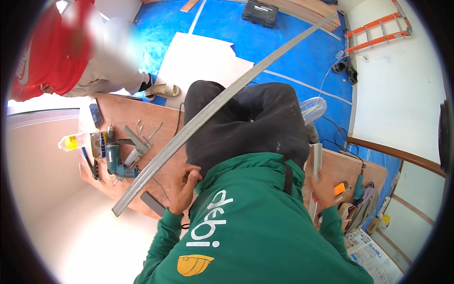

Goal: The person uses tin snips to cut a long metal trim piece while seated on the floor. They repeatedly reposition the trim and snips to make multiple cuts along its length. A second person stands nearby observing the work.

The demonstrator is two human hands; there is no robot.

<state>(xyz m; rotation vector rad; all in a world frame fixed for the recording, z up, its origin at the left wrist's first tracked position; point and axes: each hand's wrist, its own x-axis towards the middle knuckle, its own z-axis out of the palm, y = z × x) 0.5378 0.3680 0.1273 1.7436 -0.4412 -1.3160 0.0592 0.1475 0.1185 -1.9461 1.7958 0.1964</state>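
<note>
A long grey metal channel (222,98) slants across my lap, from the lower left up to the upper right. My left hand (183,188) is at my left hip, its fingers bent but apart, touching my dark trousers. It holds nothing that I can see. On my right side, my right hand (323,190) is smeared by motion, so its fingers are hard to read. Right beside it stands a short grey metal strip (317,158); whether the hand grips this cannot be made out.
Left on the wooden board (163,120) lie a teal drill (116,161), a caulking-gun-like tool (137,151), a plastic bottle (74,141) and a phone (96,115). A person in red (52,57) stands far left. Rightward are an orange tape measure (340,189), a teal tool (359,187) and newspaper (371,255).
</note>
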